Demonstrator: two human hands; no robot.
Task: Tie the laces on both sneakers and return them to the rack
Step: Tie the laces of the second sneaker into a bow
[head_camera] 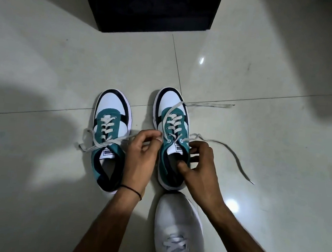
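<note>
Two teal, white and black sneakers stand side by side on the tiled floor, toes pointing away from me. The left sneaker [109, 138] has its white laces tied in a bow. The right sneaker [171, 126] has loose laces: one lace end [230, 154] trails over the floor to the right, another runs up over the toe. My left hand [141, 158] pinches a lace at the sneaker's top left eyelet. My right hand [198, 169] grips the sneaker's collar, thumb inside the opening, fingers on the outer side.
A black shoe rack [152, 6] stands on the floor straight ahead, a short way beyond the sneakers. My own foot in a white shoe [178, 230] rests just behind the right sneaker. Pale glossy floor tiles [44, 60] surround everything.
</note>
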